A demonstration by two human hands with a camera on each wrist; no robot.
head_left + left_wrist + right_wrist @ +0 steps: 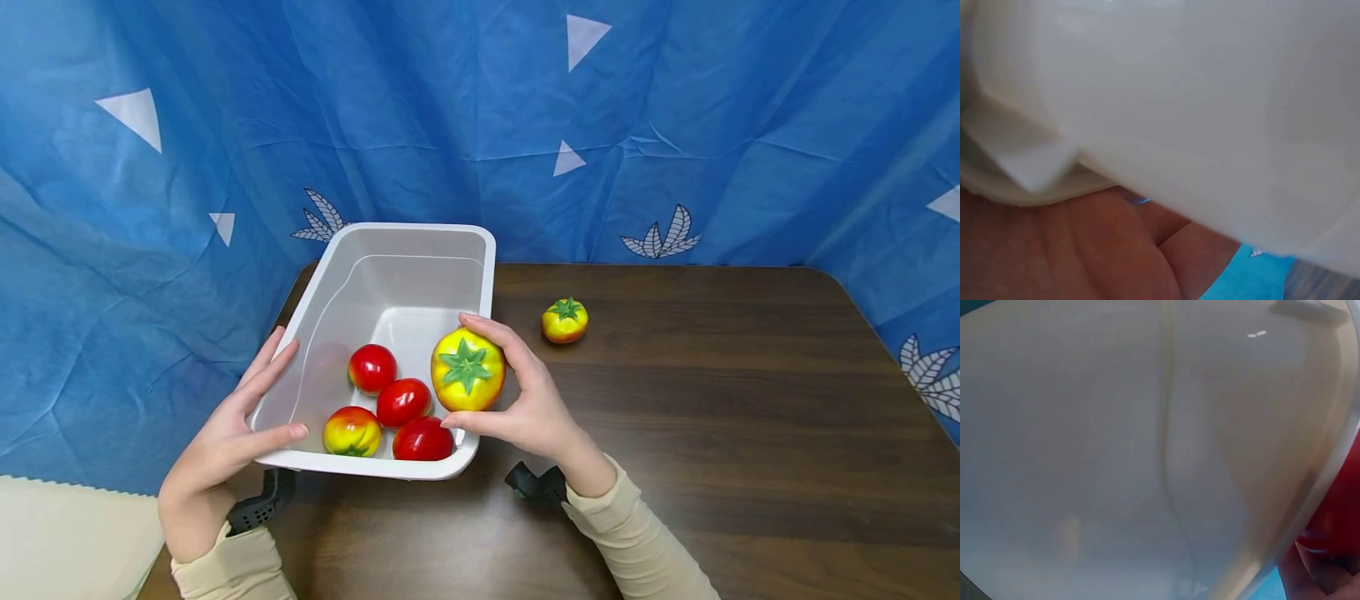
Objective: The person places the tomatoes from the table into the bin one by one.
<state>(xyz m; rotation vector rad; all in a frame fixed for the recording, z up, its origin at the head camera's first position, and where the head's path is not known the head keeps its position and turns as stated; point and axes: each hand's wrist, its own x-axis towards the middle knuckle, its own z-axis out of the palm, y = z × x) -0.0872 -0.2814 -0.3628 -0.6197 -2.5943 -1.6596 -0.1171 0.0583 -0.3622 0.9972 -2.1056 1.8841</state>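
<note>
A white plastic bin (360, 465) leans toward me at the left of the table. My left hand (221, 433) grips its front left corner, thumb over the rim and fingers along the outer side. In the left wrist view the palm lies under the bin's wall (1179, 94). My right hand (536, 408) holds a yellow toy tomato (468, 369) with a green leafy top, over the bin's right rim. Inside, a red and yellow toy tomato (352, 432) and several red ones (404, 402) are gathered at the near end.
Another small yellow toy tomato (565, 321) sits on the dark wooden table (712, 400), right of the bin. A blue patterned curtain (487, 100) hangs behind and along the sides. Pale cloth (67, 533) shows at the lower left.
</note>
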